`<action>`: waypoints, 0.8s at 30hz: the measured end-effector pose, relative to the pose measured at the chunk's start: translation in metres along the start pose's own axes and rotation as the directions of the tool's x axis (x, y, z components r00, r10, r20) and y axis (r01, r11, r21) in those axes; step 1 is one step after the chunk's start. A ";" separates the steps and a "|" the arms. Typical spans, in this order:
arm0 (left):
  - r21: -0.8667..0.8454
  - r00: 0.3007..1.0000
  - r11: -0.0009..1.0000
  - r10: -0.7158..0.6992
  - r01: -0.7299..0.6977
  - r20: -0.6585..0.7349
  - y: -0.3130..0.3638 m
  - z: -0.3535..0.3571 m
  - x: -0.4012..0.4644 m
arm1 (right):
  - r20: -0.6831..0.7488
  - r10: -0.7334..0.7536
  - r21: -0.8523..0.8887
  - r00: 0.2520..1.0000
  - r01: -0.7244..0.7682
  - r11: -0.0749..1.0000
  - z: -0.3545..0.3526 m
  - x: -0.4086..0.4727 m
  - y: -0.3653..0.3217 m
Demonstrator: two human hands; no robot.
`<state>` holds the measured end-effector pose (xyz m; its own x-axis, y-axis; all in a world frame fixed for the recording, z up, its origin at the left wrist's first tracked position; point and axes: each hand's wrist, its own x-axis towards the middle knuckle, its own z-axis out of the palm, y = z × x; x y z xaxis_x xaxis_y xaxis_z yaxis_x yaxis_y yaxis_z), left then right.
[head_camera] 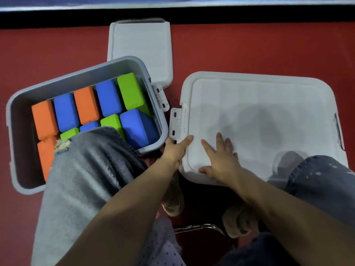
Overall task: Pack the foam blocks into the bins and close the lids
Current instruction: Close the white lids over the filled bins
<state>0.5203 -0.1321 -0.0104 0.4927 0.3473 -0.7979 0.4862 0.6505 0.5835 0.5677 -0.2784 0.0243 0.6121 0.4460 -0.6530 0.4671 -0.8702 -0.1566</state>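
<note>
knee point(90, 166) hides near blocks in open bin point(25, 104); closed bin's contents unseen, perhaps blocks.

Your blocks point(107, 96) look matt, finely grained foam; the open bin point(17, 120) and the lid point(259, 116) beside it are smooth, dull plastic.

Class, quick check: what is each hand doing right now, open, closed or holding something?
Left hand: open, fingertip on the lid edge of the right bin, near its latch.
Right hand: open, pressing flat on that lid.
</note>
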 end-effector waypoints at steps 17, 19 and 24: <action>0.601 0.958 0.750 0.267 -0.276 0.107 -0.011 -0.007 -0.031 | 0.012 -0.005 0.048 1.000 0.005 0.999 0.010 -0.025 0.043; 0.646 0.953 0.705 0.266 -0.294 0.144 -0.007 -0.012 -0.033 | -0.018 0.006 0.013 1.000 -0.005 1.000 0.011 -0.028 0.042; 0.778 0.929 0.515 0.278 -0.359 0.245 -0.004 -0.010 -0.037 | -0.028 -0.165 -0.147 0.986 0.159 0.976 0.020 -0.037 0.047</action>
<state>0.4926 -0.1404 0.0156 0.7696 0.3376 -0.5420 0.6350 -0.3153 0.7052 0.5537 -0.3397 0.0263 0.5443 0.5888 -0.5976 0.6470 -0.7480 -0.1476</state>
